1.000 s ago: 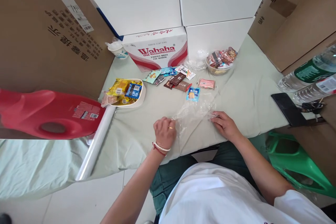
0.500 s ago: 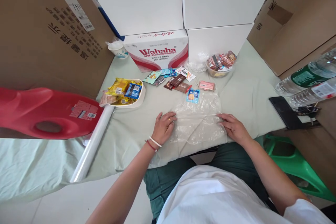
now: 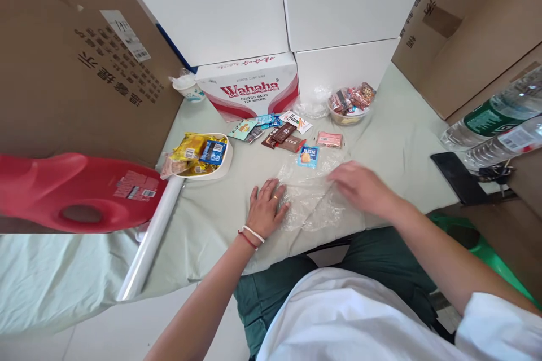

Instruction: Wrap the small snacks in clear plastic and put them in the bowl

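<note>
A crinkled clear plastic sheet (image 3: 311, 208) lies on the cloth in front of me. My left hand (image 3: 266, 208) rests flat with spread fingers on the sheet's left edge. At the right side, my right hand (image 3: 362, 187) pinches the sheet's edge between bent fingers and draws it inward; motion blurs this hand a little. A small blue snack packet (image 3: 307, 156) sits at the top edge of the sheet. Just beyond it lie a pink packet (image 3: 329, 139) and several brown packets (image 3: 283, 132), with white, green and blue packets around them.
A white tub (image 3: 227, 161) of yellow and blue packets stands left, a clear bowl (image 3: 349, 118) of snacks at back right. A Wahaha carton (image 3: 254, 90) stands behind. A red jug (image 3: 84, 192) and white roll (image 3: 152, 237) lie left; bottles (image 3: 495, 121) and a phone (image 3: 457, 176) lie right.
My right hand has moved left and slightly up, bringing the sheet's right edge inward. My left hand has spread and settled flatter. The view has shifted slightly.
</note>
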